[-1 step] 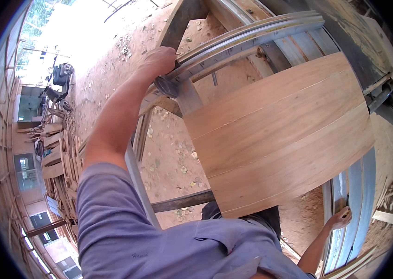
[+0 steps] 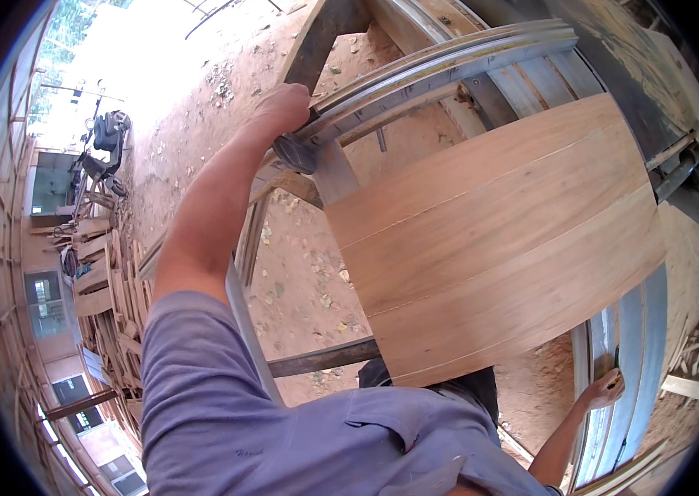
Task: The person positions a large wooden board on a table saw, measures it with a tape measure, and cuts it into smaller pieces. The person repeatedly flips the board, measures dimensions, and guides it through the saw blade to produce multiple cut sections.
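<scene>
A wide wooden panel [image 2: 498, 240] with several lengthwise glue lines lies across the metal-topped frame in front of me. My left hand [image 2: 285, 107] is closed at the left end of a long metal rail [image 2: 449, 70], beyond the panel's far left corner. A rounded dark part [image 2: 296, 154] sits just below that hand; what the fingers grip is mostly hidden. At the lower right, my right hand [image 2: 604, 390] is closed over a grey metal table surface [image 2: 643, 355]. Something small and dark shows at its fingers, too small to name.
Stacked boards [image 2: 114, 314] line the left wall. A parked motorbike [image 2: 108, 145] stands at the far left. A dark crossbar [image 2: 325, 357] spans the frame near my body. Wood offcuts [image 2: 696, 351] lie at the right, and dry leaves dot the dirt floor.
</scene>
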The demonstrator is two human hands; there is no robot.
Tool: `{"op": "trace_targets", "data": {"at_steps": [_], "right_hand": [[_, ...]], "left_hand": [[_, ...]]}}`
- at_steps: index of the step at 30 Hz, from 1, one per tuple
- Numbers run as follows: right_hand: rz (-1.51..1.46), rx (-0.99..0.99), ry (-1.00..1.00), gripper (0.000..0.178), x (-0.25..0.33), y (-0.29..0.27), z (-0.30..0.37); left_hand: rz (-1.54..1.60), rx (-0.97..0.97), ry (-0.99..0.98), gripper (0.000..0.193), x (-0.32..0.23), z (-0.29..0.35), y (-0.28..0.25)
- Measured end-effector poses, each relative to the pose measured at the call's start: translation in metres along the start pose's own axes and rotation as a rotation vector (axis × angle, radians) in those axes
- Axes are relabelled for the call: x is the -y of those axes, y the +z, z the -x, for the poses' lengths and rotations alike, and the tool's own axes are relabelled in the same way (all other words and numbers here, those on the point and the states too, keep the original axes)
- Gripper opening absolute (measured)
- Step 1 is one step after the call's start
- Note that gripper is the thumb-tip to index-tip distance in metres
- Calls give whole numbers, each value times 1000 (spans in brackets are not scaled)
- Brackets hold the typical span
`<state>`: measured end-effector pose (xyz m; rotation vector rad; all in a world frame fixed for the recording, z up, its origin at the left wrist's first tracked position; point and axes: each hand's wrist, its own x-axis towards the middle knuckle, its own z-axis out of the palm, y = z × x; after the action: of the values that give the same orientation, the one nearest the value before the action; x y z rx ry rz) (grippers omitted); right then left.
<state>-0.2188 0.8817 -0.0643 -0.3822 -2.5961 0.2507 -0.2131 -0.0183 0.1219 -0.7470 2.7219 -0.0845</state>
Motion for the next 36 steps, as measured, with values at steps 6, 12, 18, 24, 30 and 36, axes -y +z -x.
{"op": "trace_targets", "data": {"at_steps": [6,12,18,24,30,36], "right_hand": [[-18,6,-29,43,5,-3,-2],[20,31,-61,47,-7,-2,-7],[65,68,-37,40,-4,2,-13],[89,102,72,44,-13,9,-35],[162,75,82,42,-16,17,-40],[191,73,82,41,-16,17,-41]], "left_hand": [[765,-36,-459,42,16,3,-1],[1143,-256,-309,28,76,31,81],[1175,-335,-47,31,91,40,122],[1322,-155,91,33,86,50,119],[1110,-329,123,31,82,50,130],[1082,-407,123,30,79,49,135]]}}
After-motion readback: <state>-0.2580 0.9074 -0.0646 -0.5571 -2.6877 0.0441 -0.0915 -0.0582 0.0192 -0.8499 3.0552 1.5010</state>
